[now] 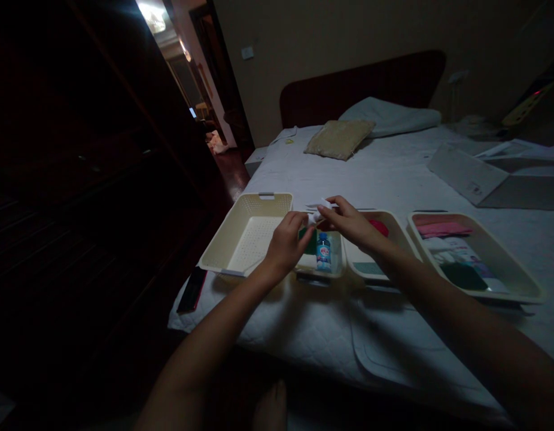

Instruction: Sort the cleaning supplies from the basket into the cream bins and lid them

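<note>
My left hand (pixel 285 238) and my right hand (pixel 349 222) meet over the second basket (pixel 338 270), their fingers closed on a small crumpled white piece (pixel 325 205). It looks like paper or thin cloth; which one I cannot tell. Below my hands, a blue-capped bottle (pixel 323 252) with a blue label stands or leans in that basket, beside something dark green (pixel 308 240). To the left is a cream perforated basket (pixel 216 258) with a white bottom. Right of my hands, a third basket (pixel 405 230) has a red item (pixel 379 227), partly behind my right forearm.
A fourth basket (pixel 519 278) has folded pink cloth (pixel 444 229), a white package (pixel 468 256) and a dark green pad (pixel 464 276). A phone (pixel 192 290) lies near the bed's left corner. Farther back are a cushion (pixel 340 139) and an open carton (pixel 469 176).
</note>
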Tool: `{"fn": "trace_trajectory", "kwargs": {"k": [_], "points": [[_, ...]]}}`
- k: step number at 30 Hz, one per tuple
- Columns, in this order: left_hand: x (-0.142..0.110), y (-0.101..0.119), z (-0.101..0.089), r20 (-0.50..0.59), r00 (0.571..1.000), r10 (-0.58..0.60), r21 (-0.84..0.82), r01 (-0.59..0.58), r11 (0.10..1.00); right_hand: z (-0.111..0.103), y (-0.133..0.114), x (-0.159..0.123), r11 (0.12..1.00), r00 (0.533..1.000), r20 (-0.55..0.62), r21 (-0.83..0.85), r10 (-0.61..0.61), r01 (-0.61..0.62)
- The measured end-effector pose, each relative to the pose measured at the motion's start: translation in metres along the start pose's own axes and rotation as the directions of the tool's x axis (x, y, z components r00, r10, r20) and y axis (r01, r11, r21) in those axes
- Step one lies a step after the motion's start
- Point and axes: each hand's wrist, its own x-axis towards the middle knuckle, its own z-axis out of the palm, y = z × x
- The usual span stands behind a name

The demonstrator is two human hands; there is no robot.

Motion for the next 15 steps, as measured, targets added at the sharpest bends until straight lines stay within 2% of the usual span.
{"fn": "trace_trajectory", "kwargs": {"k": [3,5,7,10,13,15], "points": [[0.002,-0.007,0.002,-0.049,0.989,-0.139,-0.217,0.125,0.968,-0.002,-0.002,0.003,1.000,1.000,0.004,-0.007,0.006,-0.006],[0.004,-0.009,0.002,-0.023,0.960,-0.277,-0.381,0.248,0.891,-0.006,-0.003,0.006,1.000,1.000,-0.031,-0.024,0.007,-0.007],[0.006,-0.009,0.001,0.039,0.911,-0.411,-0.524,0.369,0.768,-0.013,-0.001,0.011,0.999,0.998,-0.070,-0.043,-0.008,0.005],[0.009,-0.007,-0.004,0.175,0.822,-0.543,-0.697,0.493,0.522,-0.023,0.002,0.015,0.996,0.992,-0.110,-0.071,-0.058,0.050],[0.010,-0.004,-0.007,0.313,0.751,-0.582,-0.776,0.555,0.298,-0.029,0.004,0.016,0.991,0.988,-0.110,-0.087,-0.108,0.098],[0.009,-0.001,-0.007,0.377,0.739,-0.558,-0.781,0.578,0.237,-0.030,0.003,0.015,0.992,0.991,-0.078,-0.071,-0.112,0.107]]}}
